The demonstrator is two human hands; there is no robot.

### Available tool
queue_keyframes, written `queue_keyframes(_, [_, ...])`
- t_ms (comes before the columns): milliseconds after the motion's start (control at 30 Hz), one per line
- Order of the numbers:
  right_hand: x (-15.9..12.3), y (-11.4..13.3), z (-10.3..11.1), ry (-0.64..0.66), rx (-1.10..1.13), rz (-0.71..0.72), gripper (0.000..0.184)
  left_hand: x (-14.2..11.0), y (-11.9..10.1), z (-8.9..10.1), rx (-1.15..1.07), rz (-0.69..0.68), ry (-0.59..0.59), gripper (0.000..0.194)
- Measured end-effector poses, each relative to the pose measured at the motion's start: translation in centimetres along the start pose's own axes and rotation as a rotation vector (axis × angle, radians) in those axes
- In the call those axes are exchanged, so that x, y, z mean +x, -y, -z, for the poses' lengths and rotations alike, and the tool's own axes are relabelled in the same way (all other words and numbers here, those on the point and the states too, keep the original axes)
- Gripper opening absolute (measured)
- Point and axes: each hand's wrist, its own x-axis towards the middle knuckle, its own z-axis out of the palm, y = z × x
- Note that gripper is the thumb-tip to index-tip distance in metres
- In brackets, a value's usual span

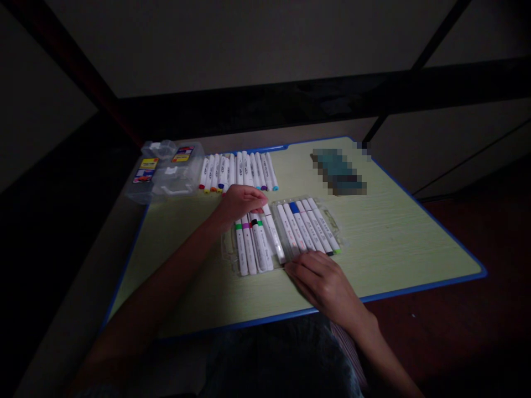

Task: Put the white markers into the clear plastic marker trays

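Observation:
A white marker (274, 235) slants over the hinge side of an open clear plastic case (334, 221). My left hand (243, 203) pinches its upper end between thumb and fingers. At the near edge of the case rests my right hand (326, 281), its fingers curled against the rim close to the marker's lower end. White markers (311, 226) lie side by side in the right half, one with a blue band. More markers (251, 246) with green, purple and black bands fill the left half, their tops partly hidden by my left hand.
Behind the case lies a row of white markers (240, 168) with coloured ends. Clear plastic boxes (176, 177) with labels stand at the back left of the pale table (398, 237). A blurred greenish flat object (338, 171) lies at the back right. A blue edge borders the table.

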Motion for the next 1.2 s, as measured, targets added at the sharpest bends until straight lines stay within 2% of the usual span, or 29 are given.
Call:
queue_keyframes(167, [-0.1, 0.0, 0.0, -0.037, 0.006, -0.019, 0.018, 0.0, 0.1, 0.0, -0.053, 0.009, -0.046, 0.007])
queue_keyframes(300, [0.0, 0.0, 0.0, -0.118, -0.019, -0.070, 0.016, -0.1, 0.1, -0.1, -0.083, 0.032, -0.047, 0.008])
queue_keyframes(433, [0.0, 0.1, 0.0, -0.128, -0.026, -0.107, 0.013, -0.3, 0.0, -0.5, -0.124, 0.039, -0.045, 0.008])
queue_keyframes(800, [-0.7, 0.0, -0.1, -0.280, 0.053, -0.227, 0.013, -1.2, -0.9, -1.8, -0.034, -0.024, -0.001, 0.017])
queue_keyframes(933, [-0.6, -0.1, -0.1, -0.312, 0.056, -0.272, 0.013, -0.8, -0.9, -1.5, -0.019, -0.019, -0.030, 0.022])
queue_keyframes(1200, [-0.5, -0.2, -0.2, -0.329, 0.066, -0.381, 0.014, 0.3, 0.2, -0.6, 0.009, -0.024, -0.061, 0.015])
